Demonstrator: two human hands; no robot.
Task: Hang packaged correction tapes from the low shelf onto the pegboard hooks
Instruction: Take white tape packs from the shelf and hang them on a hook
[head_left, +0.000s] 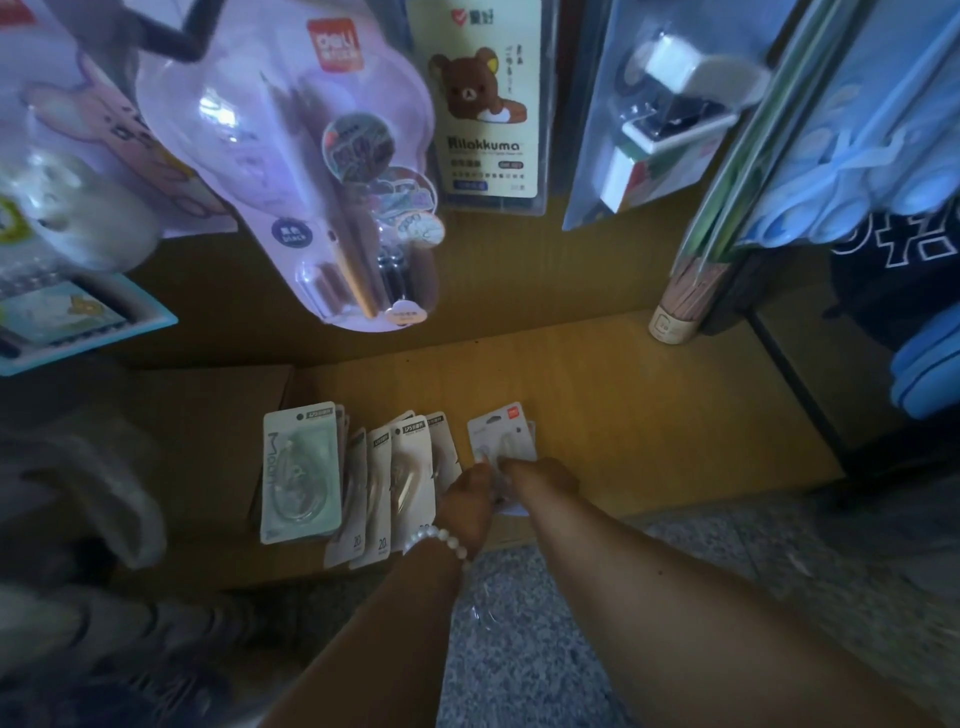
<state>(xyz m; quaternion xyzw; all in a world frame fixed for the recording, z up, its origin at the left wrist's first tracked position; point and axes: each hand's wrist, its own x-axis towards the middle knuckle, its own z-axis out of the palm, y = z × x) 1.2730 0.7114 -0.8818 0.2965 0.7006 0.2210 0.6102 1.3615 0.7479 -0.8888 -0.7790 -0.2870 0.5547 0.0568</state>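
Note:
Several packaged correction tapes lie on the low wooden shelf (649, 415). A pale green pack (300, 470) tops a stack at the left. Beside it fans a row of beige packs (400, 483). A white pack with a red logo (500, 434) lies to their right, on a small pile. My left hand (467, 499), with a white bead bracelet at the wrist, and my right hand (540, 475) both reach down and pinch the lower edge of that white pack. Their fingers hide the pack's bottom part.
Hanging goods fill the top: a purple pen blister (291, 156), a bear-printed card (485, 104), a stapler pack (670, 114) and blue scissors packs (852, 130). A tube of pencils (680, 306) stands at the shelf's back right. Grey speckled floor (545, 649) lies below.

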